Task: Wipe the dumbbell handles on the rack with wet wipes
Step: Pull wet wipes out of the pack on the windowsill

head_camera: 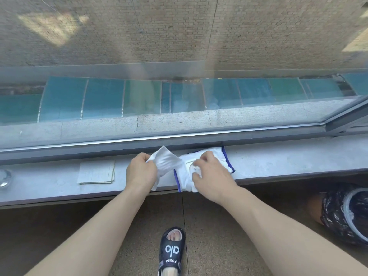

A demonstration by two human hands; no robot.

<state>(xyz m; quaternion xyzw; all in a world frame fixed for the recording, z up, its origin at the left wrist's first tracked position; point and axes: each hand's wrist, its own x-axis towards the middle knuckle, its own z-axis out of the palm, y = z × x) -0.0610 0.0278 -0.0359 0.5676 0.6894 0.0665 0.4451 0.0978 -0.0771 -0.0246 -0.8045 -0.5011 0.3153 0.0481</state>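
A white wet-wipe pack [223,159] with blue edges lies on the grey window sill [278,162]. My left hand [140,172] grips a white wet wipe [166,162] that stretches from the pack's opening up toward the window. My right hand [211,174] rests on top of the pack with curled fingers, pinching at the opening where the wipe comes out. No dumbbells or rack are in view.
A stack of papers [96,172] lies on the sill to the left, with a glass object [5,178] at the far left edge. A large window [179,56] rises behind the sill. My sandalled foot [172,251] stands on the floor; a dark patterned object [342,214] sits at lower right.
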